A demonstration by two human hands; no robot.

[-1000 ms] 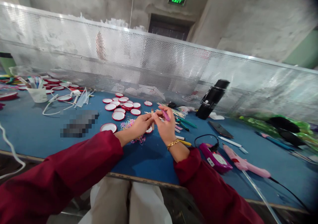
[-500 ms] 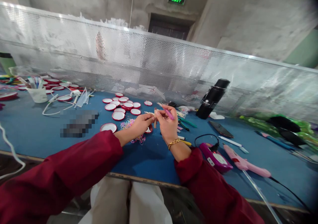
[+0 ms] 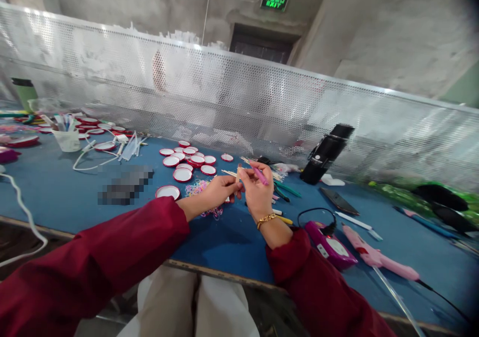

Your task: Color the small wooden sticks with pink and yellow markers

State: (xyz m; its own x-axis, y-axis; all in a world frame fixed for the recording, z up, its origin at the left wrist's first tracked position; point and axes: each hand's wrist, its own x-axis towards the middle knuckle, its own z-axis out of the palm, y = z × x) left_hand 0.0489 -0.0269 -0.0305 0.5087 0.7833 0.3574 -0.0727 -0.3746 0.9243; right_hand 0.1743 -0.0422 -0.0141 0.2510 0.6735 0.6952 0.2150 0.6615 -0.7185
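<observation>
Tan and slim, a flat strip (image 3: 238,174) stands nearly upright at the fingertips of a person's two hands, above a blue worktop (image 3: 224,242). The left hand (image 3: 220,191) is closed in a pinch, meeting the strip from the left. The right hand (image 3: 258,193), a gold bracelet (image 3: 266,221) at its wrist, comes to the strip from the right with fingers curled in, and also grips a purple pen (image 3: 260,174) just right of the strip; how firmly its fingertips press the strip cannot be told. Left of the strip, a tangle of coloured bands (image 3: 195,188) lies partly hidden behind the left hand, and red-rimmed lids (image 3: 196,160) cluster farther off on the same side. To the right of the strip are green-handled pliers (image 3: 292,190), a purple box (image 3: 333,247) and, well apart, a pink glue gun (image 3: 374,256) and a black flask (image 3: 325,155).
</observation>
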